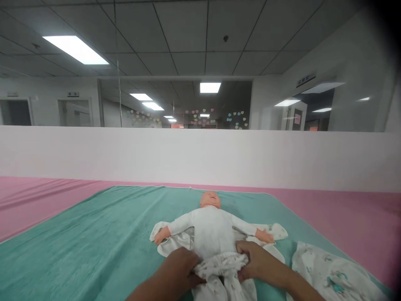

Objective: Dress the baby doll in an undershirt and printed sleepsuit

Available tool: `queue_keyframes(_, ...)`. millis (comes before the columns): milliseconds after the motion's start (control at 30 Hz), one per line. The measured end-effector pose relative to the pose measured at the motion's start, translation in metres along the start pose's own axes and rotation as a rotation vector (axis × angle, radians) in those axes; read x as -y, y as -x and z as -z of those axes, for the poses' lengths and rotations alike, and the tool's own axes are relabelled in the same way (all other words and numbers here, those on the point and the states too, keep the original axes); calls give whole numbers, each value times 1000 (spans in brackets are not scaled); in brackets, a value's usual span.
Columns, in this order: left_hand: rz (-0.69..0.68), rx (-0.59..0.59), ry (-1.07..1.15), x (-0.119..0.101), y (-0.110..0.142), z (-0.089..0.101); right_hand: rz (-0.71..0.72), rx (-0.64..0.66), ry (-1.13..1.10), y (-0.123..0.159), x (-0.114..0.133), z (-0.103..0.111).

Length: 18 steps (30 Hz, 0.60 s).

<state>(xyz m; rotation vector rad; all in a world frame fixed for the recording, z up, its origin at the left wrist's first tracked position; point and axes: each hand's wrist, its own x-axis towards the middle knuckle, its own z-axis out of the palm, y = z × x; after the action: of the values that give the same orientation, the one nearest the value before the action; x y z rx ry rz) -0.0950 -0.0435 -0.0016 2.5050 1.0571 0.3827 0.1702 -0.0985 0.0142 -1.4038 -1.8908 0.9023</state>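
Observation:
A baby doll (211, 228) in a white long-sleeved top lies on its back, head away from me and arms spread. Printed white trousers (221, 271) cover its hips, and their lower part runs out of the picture. My left hand (177, 267) grips the trousers' waistband at the doll's side. My right hand (253, 261) holds the opposite side of the waistband between thumb and fingers. A white cloth (171, 246) lies spread beneath the doll's arms and back.
The doll lies on a teal towel (78, 238) spread over a pink mat (344, 213). A folded, printed white cloth (328, 276) lies at the lower right. A low white partition (200, 154) runs behind the mat, with a window bearing heart stickers (203, 117) beyond it.

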Motion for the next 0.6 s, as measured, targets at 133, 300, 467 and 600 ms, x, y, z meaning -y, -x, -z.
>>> queue_keyframes(133, -43, 5, -189, -6, 2, -3, 35, -155, 15, -8, -1, -17)
queue_keyframes(300, 108, -253, 172, -11, 1, 4, 21, -468, 39, -12, 6, -24)
queue_keyframes(467, 119, -265, 480, -19, -1, 1, -20, -531, 26, -12, 4, -25)
queue_keyframes(600, 142, -224, 311, -24, 10, -3, 5, -403, 5, 10, 5, -28)
